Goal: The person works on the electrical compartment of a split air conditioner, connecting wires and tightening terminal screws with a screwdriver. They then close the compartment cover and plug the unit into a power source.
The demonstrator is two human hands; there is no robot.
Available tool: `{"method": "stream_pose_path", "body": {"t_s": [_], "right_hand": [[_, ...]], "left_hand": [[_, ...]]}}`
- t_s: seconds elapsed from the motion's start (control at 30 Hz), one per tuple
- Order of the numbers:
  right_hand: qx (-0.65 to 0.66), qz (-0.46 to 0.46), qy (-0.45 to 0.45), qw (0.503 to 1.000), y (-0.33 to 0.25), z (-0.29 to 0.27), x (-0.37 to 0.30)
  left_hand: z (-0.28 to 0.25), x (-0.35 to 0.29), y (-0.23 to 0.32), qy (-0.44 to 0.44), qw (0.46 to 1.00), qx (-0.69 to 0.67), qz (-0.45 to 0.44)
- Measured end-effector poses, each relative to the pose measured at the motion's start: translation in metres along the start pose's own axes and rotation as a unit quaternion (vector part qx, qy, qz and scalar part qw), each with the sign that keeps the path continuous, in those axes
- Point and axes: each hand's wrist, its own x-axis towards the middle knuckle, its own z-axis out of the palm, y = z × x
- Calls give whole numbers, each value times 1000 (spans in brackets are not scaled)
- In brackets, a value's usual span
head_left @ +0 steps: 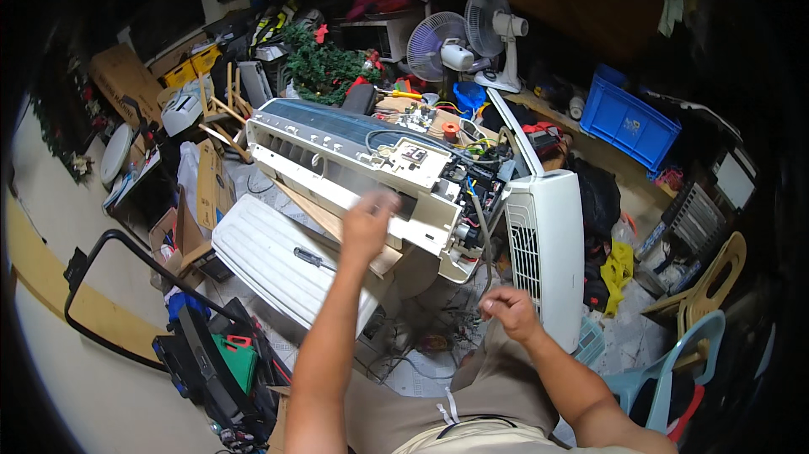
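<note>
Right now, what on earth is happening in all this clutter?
A person is bent over an opened air conditioner unit with its wiring exposed. The left hand rests on the unit's front edge; it is blurred. The right hand hangs lower, near a grey cable. A white cover panel, a screwdriver lying on it, sits alongside.

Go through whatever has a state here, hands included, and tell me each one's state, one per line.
White wall air-conditioner unit: front cover off, wiring exposed.
White ribbed front cover: detached, lying flat beside the unit.
Black-handled screwdriver: lying loose on the cover.
Left hand: on the unit's front edge, blurred.
Right hand: loosely closed; contents unclear.
Two desk fans: upright.
</note>
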Motion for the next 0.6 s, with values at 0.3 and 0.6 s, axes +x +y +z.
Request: {"method": "stream_pose_path", "body": {"t_s": [0.3, 0.6], "right_hand": [[83, 227, -37, 970, 155, 41, -59], [106, 322, -27, 940, 201, 43, -56]], "left_hand": [[58, -22, 1, -280, 926, -232, -100], [68, -34, -13, -225, 925, -287, -107]]}}
